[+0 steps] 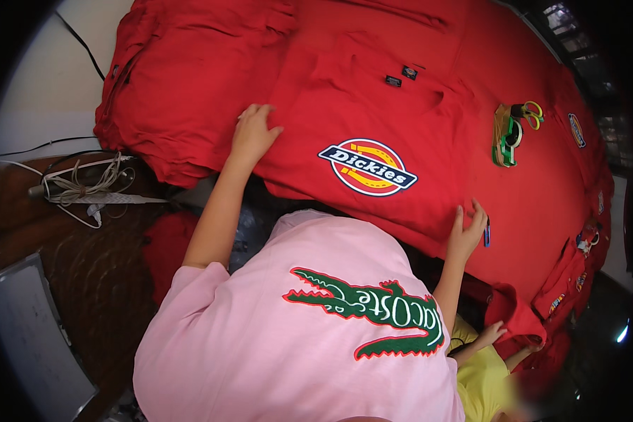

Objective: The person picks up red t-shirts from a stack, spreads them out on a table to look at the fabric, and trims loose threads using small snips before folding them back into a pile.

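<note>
A red T-shirt (316, 112) lies spread in front of me on red cloth. Its neckline faces away from me, with small dark labels inside. A blue, yellow and white printed emblem (368, 167) sits on the shirt's chest. At the shirt's left side is my left hand (255, 133), thumb and fingers apart, holding nothing. My right hand (467, 231) is at the near right edge of the shirt, fingers stretched and apart. Just right of it lies a small blue tool (487, 234), too small to name.
A heap of red garments (190, 77) lies at left. Scissors (531, 114) and a green tape dispenser (508, 144) rest on the right. Tangled cables (95, 179) and a power strip (130, 199) are at lower left. Another person's hand (491, 333) handles red cloth at lower right.
</note>
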Demonstrator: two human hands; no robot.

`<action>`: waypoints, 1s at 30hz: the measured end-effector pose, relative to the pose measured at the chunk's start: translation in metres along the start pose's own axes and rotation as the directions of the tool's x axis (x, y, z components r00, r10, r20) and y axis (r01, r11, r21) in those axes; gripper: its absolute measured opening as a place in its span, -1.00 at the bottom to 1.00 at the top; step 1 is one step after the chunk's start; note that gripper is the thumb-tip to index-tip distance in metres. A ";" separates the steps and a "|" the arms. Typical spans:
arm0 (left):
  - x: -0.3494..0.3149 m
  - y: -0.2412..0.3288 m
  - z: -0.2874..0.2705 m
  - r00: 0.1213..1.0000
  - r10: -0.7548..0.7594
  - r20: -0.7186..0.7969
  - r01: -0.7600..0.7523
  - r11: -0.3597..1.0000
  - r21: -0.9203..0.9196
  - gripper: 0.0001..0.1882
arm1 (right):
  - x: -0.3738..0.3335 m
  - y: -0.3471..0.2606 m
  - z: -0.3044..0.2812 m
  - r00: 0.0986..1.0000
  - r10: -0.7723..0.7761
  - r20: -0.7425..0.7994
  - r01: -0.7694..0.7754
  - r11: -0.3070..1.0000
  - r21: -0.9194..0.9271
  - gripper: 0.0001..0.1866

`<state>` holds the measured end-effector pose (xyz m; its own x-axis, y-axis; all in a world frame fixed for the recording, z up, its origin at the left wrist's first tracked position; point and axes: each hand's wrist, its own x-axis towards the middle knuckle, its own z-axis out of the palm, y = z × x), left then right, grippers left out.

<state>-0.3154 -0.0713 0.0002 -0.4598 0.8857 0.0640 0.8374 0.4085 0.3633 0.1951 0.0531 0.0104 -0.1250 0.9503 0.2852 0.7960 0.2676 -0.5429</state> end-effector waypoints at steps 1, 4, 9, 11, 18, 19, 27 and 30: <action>0.017 0.008 0.007 1.000 -0.003 0.008 0.004 0.993 -0.119 -0.46 | 0.014 -0.012 0.007 0.997 -0.081 -0.008 0.081 0.997 -0.018 -0.59; 0.074 0.042 0.035 0.981 -0.166 0.097 0.192 0.835 -0.515 -0.41 | 0.053 -0.031 0.047 0.951 -0.235 0.199 0.244 0.969 -0.021 -0.57; 0.154 0.057 0.075 0.975 -0.061 0.214 0.222 0.325 -0.919 -0.52 | 0.087 -0.033 0.137 0.881 -0.288 0.374 0.363 0.920 -0.148 -0.33; 0.171 0.047 0.080 0.983 -0.010 0.184 0.180 0.257 -0.950 -0.52 | 0.106 -0.031 0.146 0.891 -0.296 0.345 0.378 0.903 -0.202 -0.30; 0.189 0.027 0.080 0.997 -0.003 0.081 0.057 0.725 -0.687 -0.46 | 0.172 -0.012 0.154 0.908 -0.271 0.318 0.386 0.835 -0.391 -0.29; 0.186 0.035 0.071 0.998 -0.003 0.067 0.042 0.807 -0.589 -0.44 | 0.177 -0.010 0.154 0.910 -0.250 0.330 0.371 0.847 -0.382 -0.30; 0.139 0.074 0.099 0.848 0.529 0.024 -0.528 0.848 -0.038 -0.29 | 0.195 -0.019 0.177 0.948 -0.230 0.222 0.308 0.845 -0.437 -0.36; 0.159 0.075 0.099 0.847 0.523 0.097 -0.531 0.843 0.092 -0.23 | 0.201 -0.018 0.177 0.941 -0.261 0.213 0.332 0.828 -0.452 -0.36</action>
<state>-0.2966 0.1221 -0.0544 0.0770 0.9850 0.1542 0.9767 -0.1055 0.1867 0.0511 0.2678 -0.0622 -0.4521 0.8586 0.2417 0.8851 0.4654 0.0023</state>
